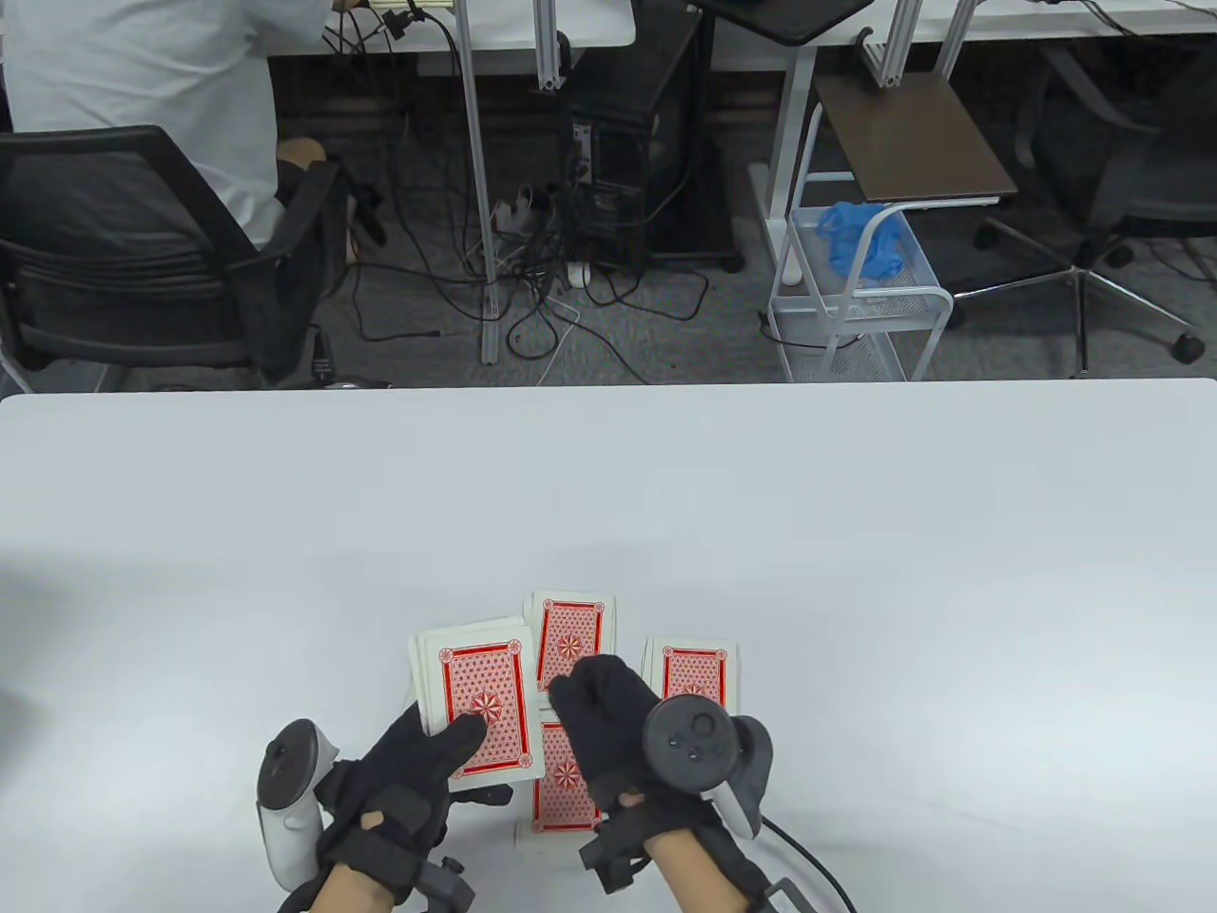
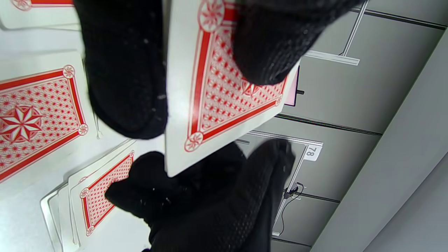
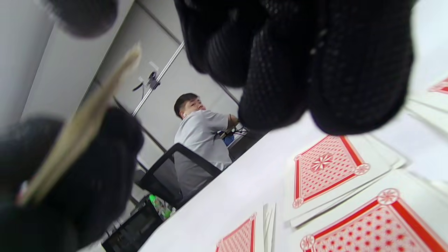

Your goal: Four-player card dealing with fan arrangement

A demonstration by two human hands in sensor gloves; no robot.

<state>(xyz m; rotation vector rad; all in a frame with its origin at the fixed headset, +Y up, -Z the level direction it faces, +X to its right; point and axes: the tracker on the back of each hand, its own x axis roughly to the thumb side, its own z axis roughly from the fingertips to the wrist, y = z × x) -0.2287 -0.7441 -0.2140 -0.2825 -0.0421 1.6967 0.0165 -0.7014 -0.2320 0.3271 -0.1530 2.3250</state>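
Note:
My left hand grips the red-backed deck just above the table, with the thumb lying across its top card. The left wrist view shows the deck close up between my thumb and a finger. My right hand hovers at the deck's right edge with its fingers curled, and no card shows in them. Face-down piles lie around it: a far pile, a right pile and a near pile, partly under the right hand. The deck's edge shows edge-on in the right wrist view.
The white table stretches wide beyond the cards. A person in a grey shirt sits in a black chair behind the far left edge. A white wire cart and floor cables stand beyond the far edge.

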